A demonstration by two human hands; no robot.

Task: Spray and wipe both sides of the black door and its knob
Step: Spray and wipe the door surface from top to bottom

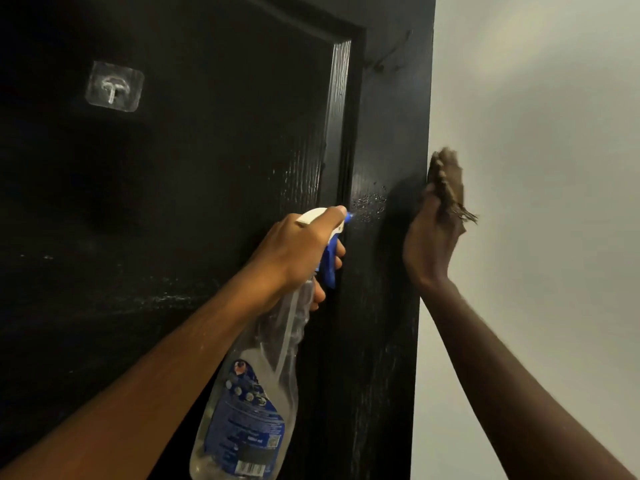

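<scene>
door [173,202]: black, wet-spotted | spray bottle [249,410]: clear, tilted | cloth [446,178]: door edge

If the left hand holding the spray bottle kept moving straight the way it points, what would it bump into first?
Most likely the black door: the nozzle of the spray bottle in the left hand aims at the wet droplets there, close ahead; depth is unclear.

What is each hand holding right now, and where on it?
Left hand grips the spray bottle at its trigger neck; right hand holds a bunched brown cloth.
</scene>
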